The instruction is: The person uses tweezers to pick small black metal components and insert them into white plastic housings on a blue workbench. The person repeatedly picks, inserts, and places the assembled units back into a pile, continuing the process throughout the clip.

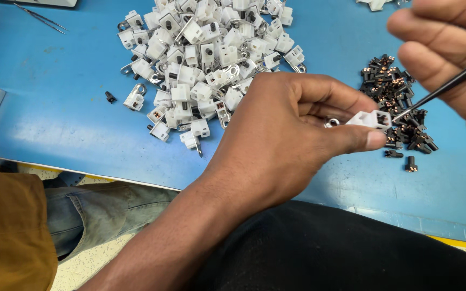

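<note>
The left hand [292, 124] pinches a small white plastic part [370, 119] at middle right, holding it steady. The right hand [454, 59] grips black tweezers [443, 89], tips at the part's opening. White parts [206, 59] and black pieces [400, 102] lie piled on the blue surface [55, 108].

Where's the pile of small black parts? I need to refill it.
Right of centre on the blue table, the black parts lie beside the left hand.

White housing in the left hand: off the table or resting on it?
Off the table: the left hand pinches the white housing above the blue table; tweezers touch its end.
</note>
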